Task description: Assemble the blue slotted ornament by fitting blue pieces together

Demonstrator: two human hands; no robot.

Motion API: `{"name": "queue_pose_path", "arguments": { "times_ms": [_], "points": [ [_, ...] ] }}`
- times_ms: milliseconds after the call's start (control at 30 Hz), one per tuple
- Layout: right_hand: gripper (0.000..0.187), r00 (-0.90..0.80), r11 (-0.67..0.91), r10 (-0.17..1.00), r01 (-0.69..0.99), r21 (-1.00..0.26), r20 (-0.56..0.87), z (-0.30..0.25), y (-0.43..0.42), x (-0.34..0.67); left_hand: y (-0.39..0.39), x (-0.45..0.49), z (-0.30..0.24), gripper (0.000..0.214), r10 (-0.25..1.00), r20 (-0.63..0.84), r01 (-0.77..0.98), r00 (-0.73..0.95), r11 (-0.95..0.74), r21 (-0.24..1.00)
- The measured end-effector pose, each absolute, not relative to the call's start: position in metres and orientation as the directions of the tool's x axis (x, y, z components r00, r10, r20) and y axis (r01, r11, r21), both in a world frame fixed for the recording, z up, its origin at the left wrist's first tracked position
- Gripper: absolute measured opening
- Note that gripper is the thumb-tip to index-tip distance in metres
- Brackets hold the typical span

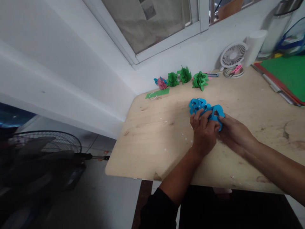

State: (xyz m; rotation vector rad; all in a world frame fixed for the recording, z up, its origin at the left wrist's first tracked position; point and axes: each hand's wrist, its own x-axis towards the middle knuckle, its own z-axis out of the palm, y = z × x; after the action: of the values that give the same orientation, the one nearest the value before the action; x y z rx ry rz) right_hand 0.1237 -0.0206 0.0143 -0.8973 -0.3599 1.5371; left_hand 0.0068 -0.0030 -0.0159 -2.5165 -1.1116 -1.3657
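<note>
Above the wooden table, both hands are on a blue cut-paper piece point(198, 103) with looped cutouts and small white specks. My left hand point(204, 130) has its fingers bent over the near side of the piece. From the right, my right hand point(232, 128) pinches its right-hand loop, thumb on top. The fingers hide part of the paper. Beyond the hands stand several folded paper figures, among them a green one point(200, 80), another green one point(184, 75) and a pink and blue one point(162, 82).
The wooden table point(143, 140) carries a green paper strip point(163, 92), a white fan point(233, 55), a tape roll point(228, 74), pink-handled scissors point(236, 69) and a stack of coloured sheets point(286, 76). A wall and window frame border the back; a black floor fan point(47, 143) stands at left.
</note>
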Motion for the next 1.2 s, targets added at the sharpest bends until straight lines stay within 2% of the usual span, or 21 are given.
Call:
{"name": "queue_pose_path", "arguments": {
  "times_ms": [133, 333, 500, 767, 867, 933, 1033, 1133, 1200],
  "points": [
    [0.011, 0.079, -0.210, 0.926, -0.706, -0.676, -0.370, 0.017, -0.019, 0.127, -0.003, 0.004, -0.016, 0.022, 0.606, 0.730, 0.563, 0.316, -0.739, 0.370],
    [0.009, 0.129, -0.164, 0.924, -0.716, -0.679, -0.359, 0.016, -0.013, 0.135, -0.005, -0.006, -0.006, 0.018, 0.664, 0.688, 0.368, 0.292, -0.742, 0.560],
    [0.003, 0.146, -0.105, 0.943, -0.721, -0.685, -0.298, 0.015, -0.010, 0.139, -0.005, -0.010, 0.002, 0.017, 0.661, 0.699, 0.230, 0.273, -0.750, 0.620],
    [0.019, 0.188, -0.098, 0.925, -0.720, -0.687, -0.329, 0.020, -0.009, 0.138, -0.005, -0.010, 0.001, 0.008, 0.708, 0.666, 0.197, 0.235, -0.706, 0.681],
    [0.020, 0.174, -0.105, 0.928, -0.727, -0.678, -0.330, 0.021, -0.008, 0.138, -0.003, -0.011, -0.004, 0.022, 0.723, 0.671, 0.202, 0.163, -0.690, 0.695],
    [0.019, 0.153, -0.114, 0.932, -0.736, -0.668, -0.328, 0.020, -0.007, 0.139, -0.001, -0.011, -0.006, 0.026, 0.724, 0.682, 0.241, 0.107, -0.684, 0.688],
    [0.013, 0.141, -0.116, 0.939, -0.727, -0.677, -0.313, 0.019, -0.008, 0.138, 0.001, -0.010, -0.006, 0.007, 0.635, 0.767, 0.311, 0.088, -0.749, 0.585],
    [0.007, 0.128, -0.151, 0.935, -0.702, -0.696, -0.332, 0.017, -0.011, 0.134, -0.001, -0.007, -0.005, 0.012, 0.535, 0.824, 0.419, 0.187, -0.802, 0.425],
    [0.007, 0.106, -0.198, 0.924, -0.689, -0.698, -0.367, 0.016, -0.015, 0.130, -0.003, -0.004, -0.005, 0.011, 0.540, 0.798, 0.518, 0.266, -0.779, 0.355]
  ]
}}
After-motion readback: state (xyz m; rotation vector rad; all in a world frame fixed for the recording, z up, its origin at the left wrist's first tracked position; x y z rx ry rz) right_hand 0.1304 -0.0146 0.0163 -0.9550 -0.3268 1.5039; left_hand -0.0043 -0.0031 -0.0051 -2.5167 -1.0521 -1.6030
